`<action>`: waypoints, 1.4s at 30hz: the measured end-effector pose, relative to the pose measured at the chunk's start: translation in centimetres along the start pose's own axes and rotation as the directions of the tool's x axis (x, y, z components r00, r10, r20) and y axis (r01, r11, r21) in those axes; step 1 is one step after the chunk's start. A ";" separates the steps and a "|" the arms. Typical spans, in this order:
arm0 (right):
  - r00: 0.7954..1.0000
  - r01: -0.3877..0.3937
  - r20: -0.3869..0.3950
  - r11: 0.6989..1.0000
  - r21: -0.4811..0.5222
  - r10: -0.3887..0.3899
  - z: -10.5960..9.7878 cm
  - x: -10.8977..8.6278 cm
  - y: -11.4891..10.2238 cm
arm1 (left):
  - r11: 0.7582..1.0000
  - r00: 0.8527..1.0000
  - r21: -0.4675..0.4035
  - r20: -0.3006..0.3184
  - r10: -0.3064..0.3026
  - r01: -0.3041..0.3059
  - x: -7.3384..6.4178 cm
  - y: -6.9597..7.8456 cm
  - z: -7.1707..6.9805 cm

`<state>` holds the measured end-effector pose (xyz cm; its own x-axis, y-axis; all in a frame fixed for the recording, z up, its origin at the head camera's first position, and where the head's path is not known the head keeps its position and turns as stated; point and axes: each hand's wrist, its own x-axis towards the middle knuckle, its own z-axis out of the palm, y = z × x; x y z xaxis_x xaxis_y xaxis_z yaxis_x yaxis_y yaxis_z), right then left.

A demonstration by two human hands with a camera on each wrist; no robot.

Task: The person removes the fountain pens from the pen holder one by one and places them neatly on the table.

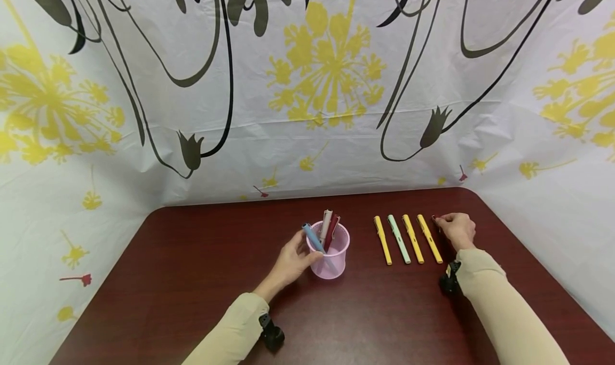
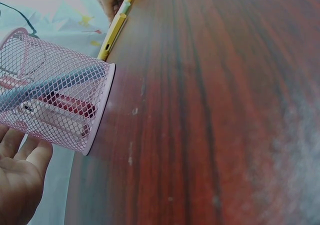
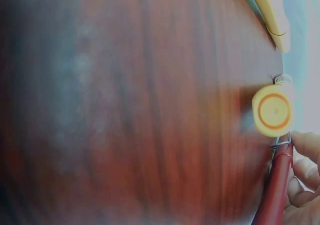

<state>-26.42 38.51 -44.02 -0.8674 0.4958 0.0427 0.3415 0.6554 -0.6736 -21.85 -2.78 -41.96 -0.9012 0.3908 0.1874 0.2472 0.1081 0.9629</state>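
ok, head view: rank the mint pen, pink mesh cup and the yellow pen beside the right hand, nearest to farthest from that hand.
1. Yellow pen, rightmost of the row, just left of the right hand.
2. Mint pen, second from the row's left end.
3. Pink mesh cup, farthest left, by the left hand.

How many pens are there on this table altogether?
8: three stand in the pink mesh cup, four lie in a row right of it, and the right hand holds a dark red one. The cup may hide more.

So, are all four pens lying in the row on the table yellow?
No: in the head view three pens are yellow, but the second from the left, the mint-green pen, is not.
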 end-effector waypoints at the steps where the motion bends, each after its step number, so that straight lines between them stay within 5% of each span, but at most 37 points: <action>1: 1.000 0.001 0.000 1.000 0.001 -0.001 0.0 0.0 0.0 | 1.000 1.000 -0.005 -0.001 -0.004 0.004 0.0 0.0 0.0; 27: 1.000 0.017 0.020 0.997 0.079 -0.018 -0.3 -0.5 0.9 | 1.000 1.000 -0.002 0.005 -0.026 0.026 -0.3 -0.2 0.0; 33: 0.999 0.020 -0.049 0.990 0.139 -0.013 -0.9 -0.7 0.7 | 1.000 1.000 0.004 0.004 -0.026 0.026 -0.3 -0.1 -0.1; 38: 0.996 0.048 -0.082 0.959 0.280 -0.025 -1.2 -1.7 -1.0 | 0.999 1.000 0.028 0.000 -0.016 0.016 -0.3 0.2 -0.1; 42: 0.995 0.082 -0.080 0.906 0.416 -0.053 -1.0 -2.8 -3.3 | 1.000 1.000 0.030 -0.003 -0.007 0.007 -0.2 0.2 -0.1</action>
<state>-24.78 35.56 -41.20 -0.8523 0.5047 0.1374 0.0877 0.3969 -0.9137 -21.65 -2.89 -41.79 -0.9038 0.3877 0.1814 0.2514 0.1379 0.9580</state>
